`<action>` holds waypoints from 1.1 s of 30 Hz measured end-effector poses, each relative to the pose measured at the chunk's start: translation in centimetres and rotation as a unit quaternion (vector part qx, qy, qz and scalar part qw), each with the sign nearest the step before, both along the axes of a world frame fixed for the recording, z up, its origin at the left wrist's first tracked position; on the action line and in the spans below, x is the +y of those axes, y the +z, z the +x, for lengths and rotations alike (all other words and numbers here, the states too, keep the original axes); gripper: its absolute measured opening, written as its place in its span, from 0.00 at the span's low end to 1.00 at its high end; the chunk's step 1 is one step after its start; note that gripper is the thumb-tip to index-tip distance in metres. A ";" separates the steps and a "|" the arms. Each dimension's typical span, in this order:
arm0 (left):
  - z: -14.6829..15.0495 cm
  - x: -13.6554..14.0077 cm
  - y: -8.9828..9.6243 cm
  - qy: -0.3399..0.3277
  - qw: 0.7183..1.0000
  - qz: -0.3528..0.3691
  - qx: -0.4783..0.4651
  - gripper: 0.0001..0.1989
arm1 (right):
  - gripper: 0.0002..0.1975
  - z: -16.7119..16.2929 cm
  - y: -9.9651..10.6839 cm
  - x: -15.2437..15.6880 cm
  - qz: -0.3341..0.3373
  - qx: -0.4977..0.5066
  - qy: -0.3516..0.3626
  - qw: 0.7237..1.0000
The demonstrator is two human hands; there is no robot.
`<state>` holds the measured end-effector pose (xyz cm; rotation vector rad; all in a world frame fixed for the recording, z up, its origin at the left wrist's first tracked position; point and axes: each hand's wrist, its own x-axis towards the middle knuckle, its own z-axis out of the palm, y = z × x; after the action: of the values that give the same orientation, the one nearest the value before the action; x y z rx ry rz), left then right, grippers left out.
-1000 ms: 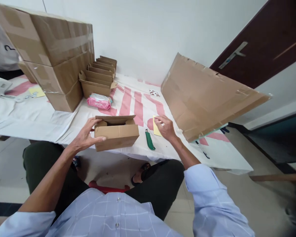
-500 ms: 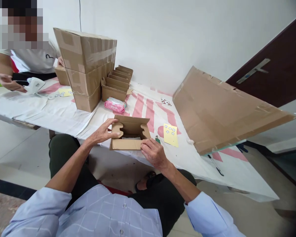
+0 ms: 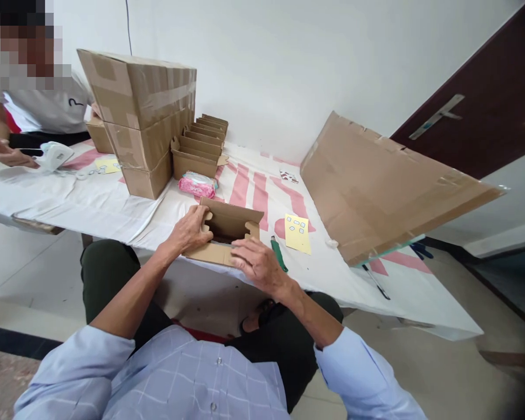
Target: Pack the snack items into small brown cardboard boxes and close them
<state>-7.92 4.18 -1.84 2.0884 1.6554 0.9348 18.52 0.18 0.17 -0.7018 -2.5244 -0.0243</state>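
A small open cardboard box (image 3: 231,221) sits at the table's near edge in front of me, its back panel upright and its front flap folded outward. My left hand (image 3: 193,229) grips the box's left side, fingers over the side flap. At the front right, my right hand (image 3: 257,261) has its fingers bent over the front edge, touching the cardboard. The inside of the box is dark and partly hidden by my fingers. A green utility knife (image 3: 279,254) lies just right of the box.
Stacked taped cartons (image 3: 144,116) and a row of open boxes (image 3: 196,158) stand at the back left, beside a pink wipes pack (image 3: 198,185). Yellow paper (image 3: 297,234) lies right of the knife. A large cardboard sheet (image 3: 389,186) leans at right. A co-worker (image 3: 48,111) sits at left.
My left hand has moved inward over the left side flap, and my right hand has shifted left along the front edge. More of the green knife shows. The whole view has swung slightly.
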 end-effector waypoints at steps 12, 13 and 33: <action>-1.9 -2.5 -2.6 0.005 0.976 0.067 -0.206 0.36 | 0.21 3.7 -1.9 0.5 0.028 0.029 -0.253 0.967; -2.1 -2.8 -2.8 0.015 0.975 0.084 -0.203 0.36 | 0.24 4.1 -2.7 0.5 0.012 0.048 -0.266 0.963; -5.7 -8.3 -3.3 0.011 0.990 0.122 -0.072 0.45 | 0.41 3.2 -8.9 -5.1 0.001 0.164 -0.267 0.950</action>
<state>-13.66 -4.14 -5.17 2.0994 1.5602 1.3221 21.70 -4.94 -8.76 -1.2563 -1.9595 -0.0912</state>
